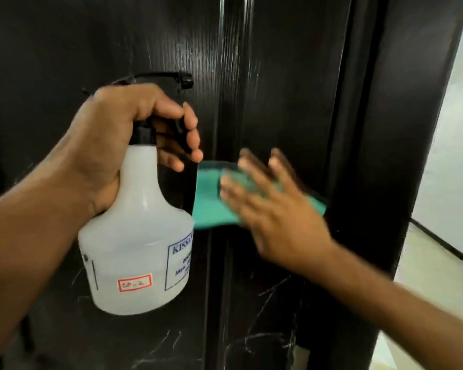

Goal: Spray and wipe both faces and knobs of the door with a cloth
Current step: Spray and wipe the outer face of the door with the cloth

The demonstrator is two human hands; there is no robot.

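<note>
A dark, glossy wooden door fills most of the view, with white scratch marks low down. My left hand grips the neck and trigger of a translucent white spray bottle with a black nozzle, held upright in front of the door's left panel. My right hand, blurred by motion, presses a teal cloth flat against the door with straight, spread fingers. No knob is in sight.
The door's dark edge or frame runs down the right side. Beyond it are a pale wall, a black skirting line and a light floor.
</note>
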